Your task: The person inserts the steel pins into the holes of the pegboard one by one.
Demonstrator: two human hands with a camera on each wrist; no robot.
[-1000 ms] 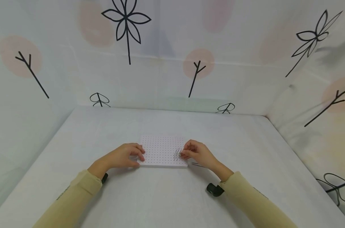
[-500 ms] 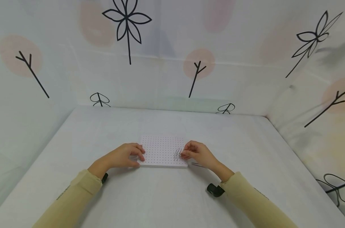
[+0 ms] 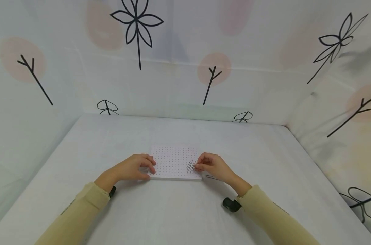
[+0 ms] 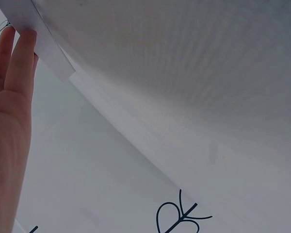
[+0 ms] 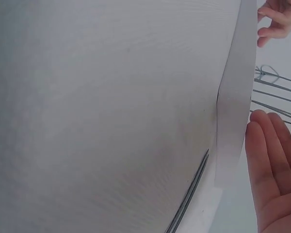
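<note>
A flat white board (image 3: 171, 161) with a grid of small holes lies on the table. Several thin dark metal sticks (image 3: 190, 166) stand slanted in its right part. My left hand (image 3: 134, 167) rests at the board's left end; in the left wrist view its fingers (image 4: 20, 63) lie nearly straight against the side wall (image 4: 51, 58). At the right end, my right hand (image 3: 214, 166) pinches a thin stick between thumb and fingers, close beside the standing ones. The pinched stick is mostly hidden by the fingers. Two more sticks (image 5: 186, 198) lie on the table beside the board, below the right hand.
A white cloth covers the table (image 3: 173, 211). White curtains (image 3: 179, 85) with black plant drawings rise behind it and on both sides. A dark wrist camera (image 3: 231, 204) hangs under the right sleeve (image 3: 274, 214), low over the cloth.
The right hand has sunk very slightly at the same place on the board. The left hand, the board and the loose sticks stay where they were.
</note>
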